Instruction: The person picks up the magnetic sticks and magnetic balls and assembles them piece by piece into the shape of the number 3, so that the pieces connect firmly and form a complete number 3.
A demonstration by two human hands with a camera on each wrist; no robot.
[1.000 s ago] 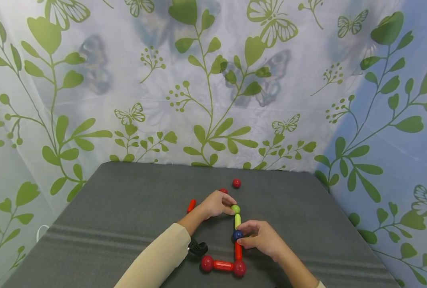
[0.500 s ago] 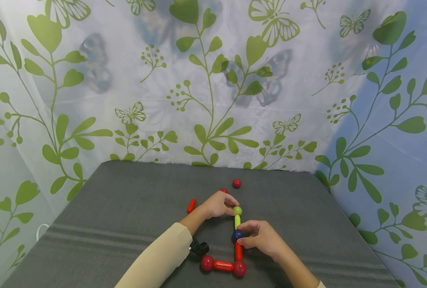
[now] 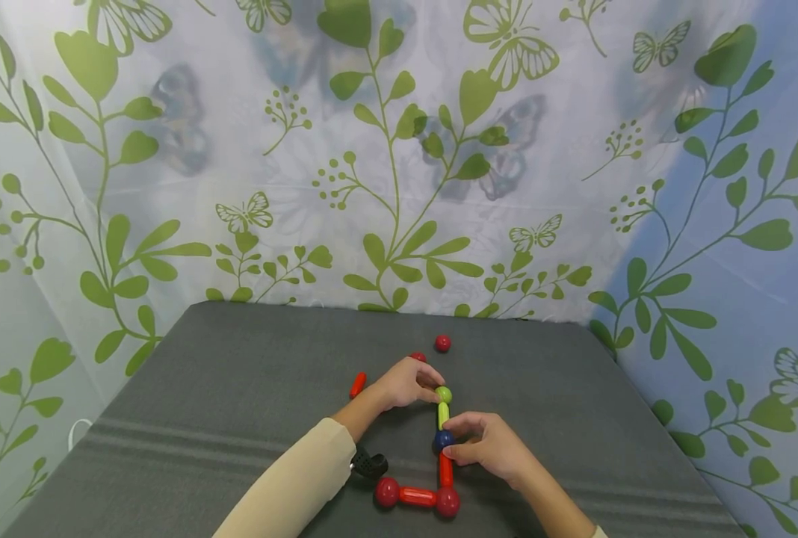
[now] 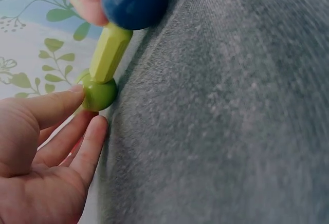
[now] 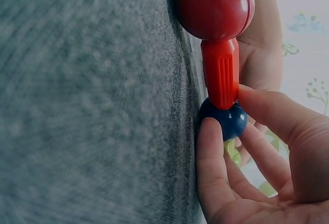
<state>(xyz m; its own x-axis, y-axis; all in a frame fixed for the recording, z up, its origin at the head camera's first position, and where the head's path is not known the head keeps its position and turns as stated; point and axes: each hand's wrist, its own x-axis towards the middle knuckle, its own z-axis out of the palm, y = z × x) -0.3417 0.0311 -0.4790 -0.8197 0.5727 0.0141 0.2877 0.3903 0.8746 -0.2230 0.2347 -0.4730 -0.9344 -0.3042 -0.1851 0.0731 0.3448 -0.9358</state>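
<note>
My left hand pinches a green ball between thumb and fingers at the far end of a joined chain of balls and rods. A yellow-green rod links that ball to a dark blue ball. Thumb and fingers of my right hand grip the blue ball. From it a red rod runs toward the body to a dark red ball. A second red rod lies crosswise from there, ending in another dark red ball on the left.
Beyond the left hand, a loose red ball lies on the grey cloth-covered table, with another red ball partly hidden behind the hand. A loose red rod sits left of the forearm. A patterned curtain stands behind.
Both hands keep their holds on the green and blue balls. The green ball and left fingers have shifted very slightly; the rest of the chain stays in place.
</note>
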